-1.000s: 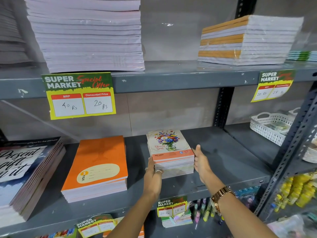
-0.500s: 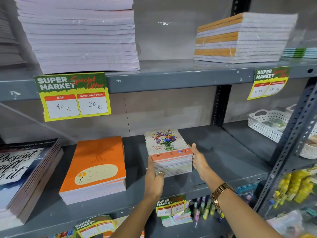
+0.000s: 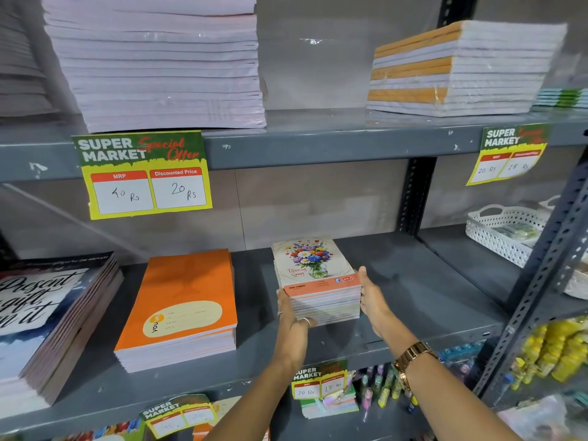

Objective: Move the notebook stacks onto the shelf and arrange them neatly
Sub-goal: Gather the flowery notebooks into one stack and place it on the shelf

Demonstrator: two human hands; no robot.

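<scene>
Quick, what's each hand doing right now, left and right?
Left hand: closed on the left side of the floral notebook stack.
Right hand: pressed flat against the stack's right side.

A yellow price tag (image 3: 144, 175) is hanging at the upper left of my view, reading 40 Rs and 20 Rs. A second tag (image 3: 509, 153) is hanging at the upper right. A white basket (image 3: 502, 229) is sitting at the right edge. Yellow bottles (image 3: 556, 348) are crowding the lower right corner, and pens (image 3: 378, 388) are standing just left of them.
</scene>
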